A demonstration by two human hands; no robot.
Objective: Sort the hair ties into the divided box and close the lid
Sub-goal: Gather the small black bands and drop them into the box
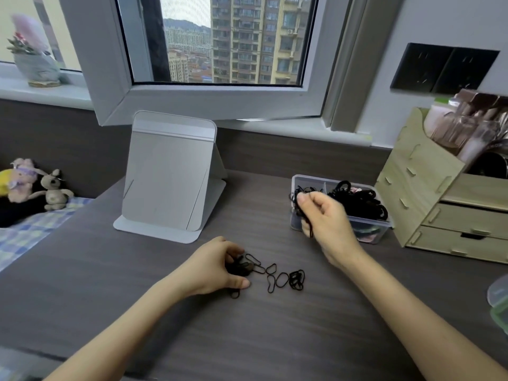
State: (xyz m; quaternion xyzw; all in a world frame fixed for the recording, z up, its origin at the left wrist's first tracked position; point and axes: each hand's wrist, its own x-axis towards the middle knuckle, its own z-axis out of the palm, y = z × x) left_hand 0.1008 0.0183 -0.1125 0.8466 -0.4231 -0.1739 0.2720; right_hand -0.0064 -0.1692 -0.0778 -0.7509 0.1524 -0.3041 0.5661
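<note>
A clear divided box (368,225) stands open on the dark desk at the right, its right compartment heaped with thick black hair ties (357,200). My right hand (327,218) hovers over the box's left compartment, pinching a bunch of thin black hair ties (298,200) that dangle from its fingers. Several thin black hair ties (283,279) lie loose on the desk in front of me. At their left end my left hand (220,268) rests on the desk, fingers curled over a small clump of dark ties (243,266). The lid (499,303) lies at the right edge.
A grey folding mirror (167,177) stands behind the loose ties. A wooden drawer organiser (439,204) with cosmetics sits right of the box. An open window frame (209,100) juts over the desk's back. Plush toys (35,185) lie on a bed at left.
</note>
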